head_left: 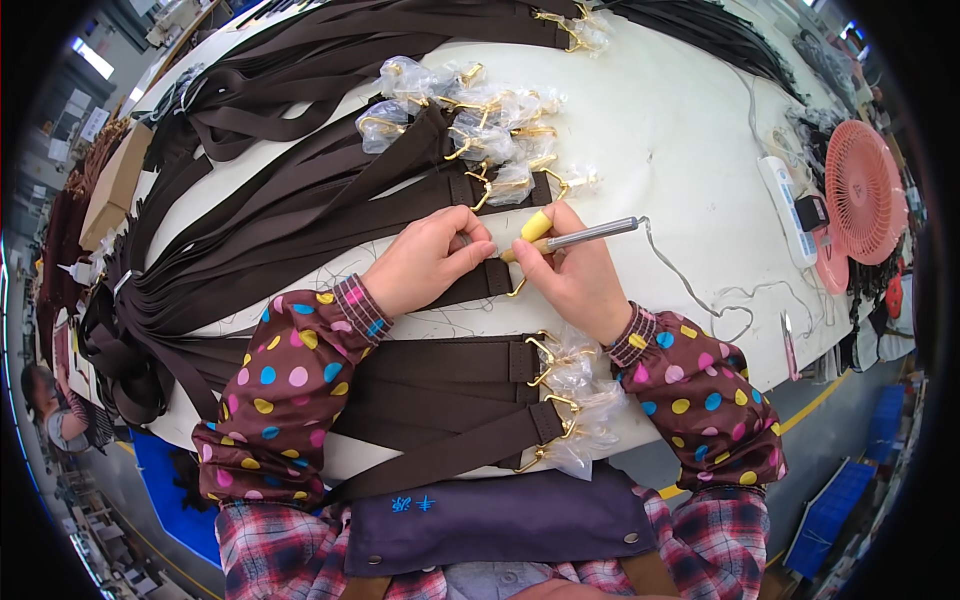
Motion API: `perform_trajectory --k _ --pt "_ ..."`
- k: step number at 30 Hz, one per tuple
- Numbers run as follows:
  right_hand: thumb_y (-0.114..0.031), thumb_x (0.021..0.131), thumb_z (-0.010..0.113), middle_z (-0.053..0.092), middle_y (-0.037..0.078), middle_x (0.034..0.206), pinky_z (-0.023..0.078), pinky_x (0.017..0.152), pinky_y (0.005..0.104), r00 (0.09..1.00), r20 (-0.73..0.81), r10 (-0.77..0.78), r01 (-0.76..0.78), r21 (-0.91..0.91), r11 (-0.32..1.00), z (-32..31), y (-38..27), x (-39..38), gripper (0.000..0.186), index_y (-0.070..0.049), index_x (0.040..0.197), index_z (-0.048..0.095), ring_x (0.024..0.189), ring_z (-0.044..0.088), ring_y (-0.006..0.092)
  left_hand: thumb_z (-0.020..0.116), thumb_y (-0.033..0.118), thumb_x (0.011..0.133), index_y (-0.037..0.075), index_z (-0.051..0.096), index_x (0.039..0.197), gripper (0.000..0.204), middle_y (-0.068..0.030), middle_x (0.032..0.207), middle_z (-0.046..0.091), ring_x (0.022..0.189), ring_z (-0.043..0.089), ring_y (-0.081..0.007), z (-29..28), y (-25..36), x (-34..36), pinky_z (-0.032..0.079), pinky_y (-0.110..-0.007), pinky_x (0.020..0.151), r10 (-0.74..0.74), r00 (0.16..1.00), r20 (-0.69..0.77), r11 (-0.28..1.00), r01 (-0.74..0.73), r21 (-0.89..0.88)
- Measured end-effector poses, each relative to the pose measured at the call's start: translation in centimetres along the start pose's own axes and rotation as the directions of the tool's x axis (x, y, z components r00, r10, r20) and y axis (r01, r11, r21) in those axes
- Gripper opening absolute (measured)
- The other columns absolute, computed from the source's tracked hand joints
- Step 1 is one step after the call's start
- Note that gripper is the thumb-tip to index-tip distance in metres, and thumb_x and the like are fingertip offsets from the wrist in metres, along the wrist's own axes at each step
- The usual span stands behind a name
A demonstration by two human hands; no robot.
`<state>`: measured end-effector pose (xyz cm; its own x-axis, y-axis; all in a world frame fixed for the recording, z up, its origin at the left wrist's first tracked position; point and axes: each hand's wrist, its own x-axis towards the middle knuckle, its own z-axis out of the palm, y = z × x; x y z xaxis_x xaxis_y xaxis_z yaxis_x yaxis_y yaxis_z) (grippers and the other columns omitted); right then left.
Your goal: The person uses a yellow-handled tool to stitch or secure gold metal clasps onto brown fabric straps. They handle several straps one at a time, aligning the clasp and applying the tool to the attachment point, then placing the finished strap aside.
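Note:
My right hand (580,275) grips a corded pen-like tool (600,233) with a silver barrel; a yellow cover (536,226) sits on one fingertip. The tool's front end points left, toward my left hand (430,258). That hand is closed in a pinch over the end of a dark brown strap (480,284); its fingers hide part of the strap. A gold-coloured hook shows below the tool's tip. More brown straps (300,215) fan out on the left, gathered in a tied bundle. Their gold hooks are wrapped in clear plastic (490,125).
Nearer me lie more straps (450,362) with plastic-wrapped hooks (575,375). On the white table (660,130), a thin grey cord (690,285) trails right from the tool. At the right stand a power strip (787,210), a pink fan (862,180) and small snips (789,345).

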<state>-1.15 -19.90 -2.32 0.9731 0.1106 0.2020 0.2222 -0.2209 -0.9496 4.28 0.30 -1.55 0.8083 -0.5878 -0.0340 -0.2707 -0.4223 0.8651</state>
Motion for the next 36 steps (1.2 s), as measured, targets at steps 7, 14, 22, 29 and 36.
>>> perform_trajectory --k 7,14,22,29,36 --pt "-0.01 0.091 0.063 0.059 0.001 0.075 0.04 0.052 0.0204 0.999 0.041 0.031 -0.03 -0.026 0.999 -0.2 -0.3 0.0 0.015 -0.003 0.093 0.049 0.061 0.051 0.0034 0.065 0.021 0.091 0.002 0.059 0.093 0.02 -0.0056 0.076 0.058 0.061 0.052 -0.0132 -0.1 0.0 0.1 0.043 -0.03 0.057 -0.014 1.0 0.014 1.0 0.014 0.023" --pt "-0.013 0.089 0.064 0.061 0.005 0.069 0.043 0.049 0.0249 1.0 0.014 -0.017 0.017 -0.017 1.0 0.1 0.1 0.2 0.019 -0.003 0.091 0.049 0.055 0.057 0.0092 0.065 0.021 0.091 0.003 0.059 0.093 0.02 -0.0052 0.073 0.057 0.061 0.051 -0.0133 -0.1 -0.1 0.0 0.043 -0.03 0.056 0.001 1.0 0.009 1.0 -0.001 0.017" --pt "-0.012 0.09 0.064 0.061 0.006 0.072 0.044 0.052 0.0251 0.999 -0.007 -0.044 0.044 -0.003 0.999 0.1 -0.4 -0.1 0.016 -0.002 0.092 0.051 0.06 0.06 0.0111 0.065 0.02 0.091 0.005 0.055 0.093 0.018 -0.0062 0.077 0.059 0.064 0.057 -0.0187 -0.1 0.5 -0.3 0.045 -0.032 0.058 -0.003 0.994 -0.108 0.995 0.013 0.098" --pt "-0.011 0.087 0.068 0.062 0.011 0.08 0.049 0.067 0.0362 0.931 0.178 -0.318 0.364 -0.418 0.832 -3.0 -1.1 -0.2 0.012 -0.002 0.091 0.06 0.075 0.062 0.0295 0.074 0.021 0.081 0.006 0.055 0.095 0.028 -0.0084 0.092 0.056 0.081 0.061 -0.0277 -0.8 1.6 -2.0 0.05 -0.038 0.068 0.258 0.952 -0.163 0.796 -0.115 0.594" --pt "-0.008 0.079 0.071 0.059 0.012 0.091 0.048 0.074 0.0391 0.881 0.386 -0.275 0.438 -0.441 0.784 -4.0 -1.4 -0.4 0.024 -0.005 0.098 0.056 0.089 0.057 0.0319 0.078 0.021 0.08 0.004 0.054 0.096 0.034 -0.0062 0.09 0.057 0.085 0.06 -0.0188 -0.3 1.3 -2.2 0.049 -0.03 0.072 0.145 0.989 0.037 0.9 -0.148 0.409"
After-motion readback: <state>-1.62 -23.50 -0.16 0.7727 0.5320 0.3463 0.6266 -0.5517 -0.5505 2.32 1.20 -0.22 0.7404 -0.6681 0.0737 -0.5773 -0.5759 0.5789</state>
